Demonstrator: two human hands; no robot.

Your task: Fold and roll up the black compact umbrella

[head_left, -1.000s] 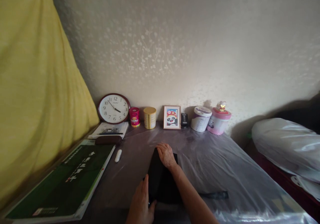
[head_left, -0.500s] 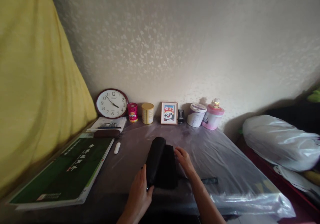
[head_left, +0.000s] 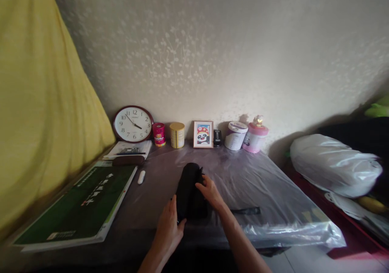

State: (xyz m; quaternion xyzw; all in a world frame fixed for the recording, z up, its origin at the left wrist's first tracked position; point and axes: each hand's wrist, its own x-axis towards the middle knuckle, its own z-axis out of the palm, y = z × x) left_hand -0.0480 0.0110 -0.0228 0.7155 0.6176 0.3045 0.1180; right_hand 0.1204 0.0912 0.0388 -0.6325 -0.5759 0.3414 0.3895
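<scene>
A black roll-shaped case [head_left: 187, 183] lies lengthwise at the middle of the table, pointing away from me; its exact kind is hard to tell. My left hand [head_left: 170, 222] is closed around its near left end, thumb below and fingers along the side. On the right side, the fingers of my right hand [head_left: 209, 190] pinch the edge of the case's black flap [head_left: 199, 208], which is partly raised against the roll. A dark strap [head_left: 246, 211] stretches over the table beyond my right wrist; whether it joins the case is hidden.
Left are a large green book [head_left: 79, 204], a brown case [head_left: 128, 160] and a small white object [head_left: 141, 177]. Along the wall stand a clock [head_left: 133, 123], a pink can [head_left: 159, 134], a yellow canister [head_left: 177, 135], a panda picture [head_left: 203, 134] and two tubs [head_left: 236, 136]. Plastic sheeting [head_left: 288, 212] covers the table.
My right hand has moved left and lifted the flap's edge toward the roll. The flap lay flat to the right before. My left hand keeps its hold; the view has shifted slightly.
</scene>
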